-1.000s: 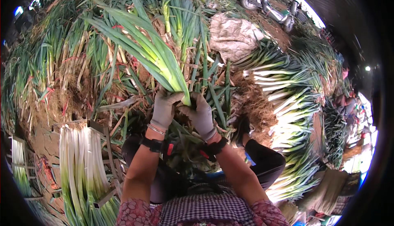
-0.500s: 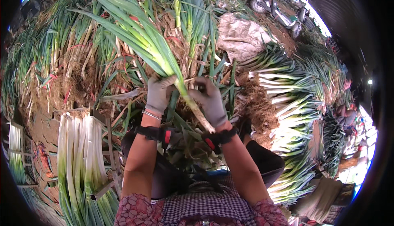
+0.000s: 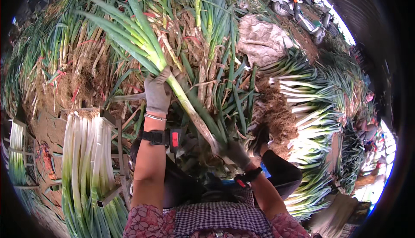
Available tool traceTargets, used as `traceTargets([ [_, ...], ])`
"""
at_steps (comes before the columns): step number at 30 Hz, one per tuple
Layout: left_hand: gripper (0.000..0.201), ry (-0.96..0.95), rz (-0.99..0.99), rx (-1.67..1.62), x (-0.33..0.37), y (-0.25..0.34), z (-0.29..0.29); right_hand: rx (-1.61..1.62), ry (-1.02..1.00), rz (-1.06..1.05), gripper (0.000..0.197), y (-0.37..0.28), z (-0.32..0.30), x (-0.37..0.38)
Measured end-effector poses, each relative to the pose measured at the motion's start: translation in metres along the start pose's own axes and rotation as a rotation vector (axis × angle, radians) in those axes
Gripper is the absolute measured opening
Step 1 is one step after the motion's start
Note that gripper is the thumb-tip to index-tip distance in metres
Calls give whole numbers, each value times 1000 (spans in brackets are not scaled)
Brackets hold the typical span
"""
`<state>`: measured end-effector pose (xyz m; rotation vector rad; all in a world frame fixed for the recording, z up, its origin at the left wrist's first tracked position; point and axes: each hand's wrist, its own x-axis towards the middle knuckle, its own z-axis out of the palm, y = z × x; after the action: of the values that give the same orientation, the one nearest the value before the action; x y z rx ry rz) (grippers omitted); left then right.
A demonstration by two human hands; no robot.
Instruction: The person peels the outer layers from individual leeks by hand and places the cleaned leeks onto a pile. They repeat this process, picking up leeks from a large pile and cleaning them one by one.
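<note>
My left hand [image 3: 158,92], in a grey work glove, is closed round a long leek [image 3: 189,107] where its white shaft turns green. The leaves fan out to the upper left, and the root end points down to the right. Lower down, my gloved right hand [image 3: 237,155] is blurred by motion beside that root end. Its fingers appear closed on a dark green outer leaf [image 3: 206,116] stretched alongside the shaft. Loose leaves and peelings lie beneath my hands, partly hidden by them.
Trimmed leeks [image 3: 88,151] fill a metal frame [image 3: 113,194] on the left. Untrimmed leeks [image 3: 78,52] with roots lie heaped ahead. A row of leeks [image 3: 309,121] runs along the right, below a pale sack [image 3: 261,39]. A scooter [image 3: 302,15] stands far right.
My right hand has moved from the middle of the shaft down and right to the root end, drawing a leaf along. My left hand has shifted slightly up and left with the leek.
</note>
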<state>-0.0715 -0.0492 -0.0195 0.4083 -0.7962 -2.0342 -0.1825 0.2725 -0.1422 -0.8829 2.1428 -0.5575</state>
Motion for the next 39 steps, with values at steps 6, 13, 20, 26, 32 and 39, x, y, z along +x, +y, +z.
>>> traceTargets([
  [6, 24, 50, 32, 25, -9, -3, -2, -107, 446, -260, 64, -39, -32, -14],
  [13, 24, 39, 51, 125, -20, -19, 17, 212, 558, -596, 43, -183, -35, 49],
  [20, 28, -107, -110, 235, -18, -25, 1, 78, 616, -617, 30, -168, -28, 42],
  [26, 23, -70, -2, 464, -6, -34, -10, 93, 644, -720, 28, -168, -30, 47],
  [32, 19, 103, 39, 237, 5, -6, -10, 654, 328, -449, 28, -73, -60, -2],
  [39, 17, 101, -3, 376, -6, -8, -12, -160, 349, -482, 48, -55, -44, -36],
])
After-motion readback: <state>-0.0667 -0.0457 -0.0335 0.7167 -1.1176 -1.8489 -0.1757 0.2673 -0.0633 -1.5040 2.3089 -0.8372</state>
